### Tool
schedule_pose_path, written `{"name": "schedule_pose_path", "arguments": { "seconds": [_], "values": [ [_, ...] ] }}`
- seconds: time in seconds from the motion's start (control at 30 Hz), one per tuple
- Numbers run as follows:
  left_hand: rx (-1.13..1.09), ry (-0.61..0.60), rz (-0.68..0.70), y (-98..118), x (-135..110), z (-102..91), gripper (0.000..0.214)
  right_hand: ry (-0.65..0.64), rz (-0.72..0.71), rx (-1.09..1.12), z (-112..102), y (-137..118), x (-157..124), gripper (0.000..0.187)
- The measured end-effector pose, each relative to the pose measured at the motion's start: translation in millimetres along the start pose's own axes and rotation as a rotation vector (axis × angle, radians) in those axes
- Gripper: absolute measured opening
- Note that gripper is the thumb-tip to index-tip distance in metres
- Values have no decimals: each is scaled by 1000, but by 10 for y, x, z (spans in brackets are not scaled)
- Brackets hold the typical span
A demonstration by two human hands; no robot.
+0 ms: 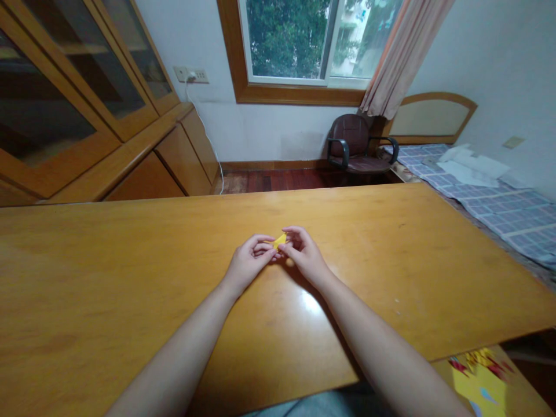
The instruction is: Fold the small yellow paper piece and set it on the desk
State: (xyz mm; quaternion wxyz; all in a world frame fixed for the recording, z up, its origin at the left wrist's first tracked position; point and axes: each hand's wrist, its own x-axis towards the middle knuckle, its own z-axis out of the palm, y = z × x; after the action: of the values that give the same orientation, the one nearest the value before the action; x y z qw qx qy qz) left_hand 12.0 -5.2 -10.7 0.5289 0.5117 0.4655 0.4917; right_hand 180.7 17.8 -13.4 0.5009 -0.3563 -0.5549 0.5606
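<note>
A small piece of folded yellow paper point(280, 241) is held between my two hands, a little above the wooden table point(130, 301). My left hand point(251, 259) pinches its left end between thumb and fingers. On the other side, my right hand point(304, 253) grips the right end, with the thumb in front and the fingers curled behind. The fingertips partly cover the paper, so its full folded shape is hidden.
At the lower right, a lower surface holds yellow sheets point(478, 385) and several small red and yellow folded pieces point(480, 359). Beyond the table stand a brown armchair point(354, 142), a bed point(490, 191) and a wooden cabinet point(143, 174).
</note>
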Motion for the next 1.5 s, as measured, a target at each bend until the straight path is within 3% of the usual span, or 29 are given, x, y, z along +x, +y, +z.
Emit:
{"name": "schedule_pose_path", "arguments": {
  "seconds": [0.43, 1.1, 1.5],
  "values": [
    [-48, -15, -46, 11, 19, -3, 39, -48, 42, 93, -26, 29, 31, 47],
    [-36, -37, -49, 4, 37, -8, 39, -22, 67, 91, -21, 14, 52, 52],
    [-61, -20, -80, 28, 42, -19, 47, -26, 75, 151, -9, 21, 50, 46]
  ]
}}
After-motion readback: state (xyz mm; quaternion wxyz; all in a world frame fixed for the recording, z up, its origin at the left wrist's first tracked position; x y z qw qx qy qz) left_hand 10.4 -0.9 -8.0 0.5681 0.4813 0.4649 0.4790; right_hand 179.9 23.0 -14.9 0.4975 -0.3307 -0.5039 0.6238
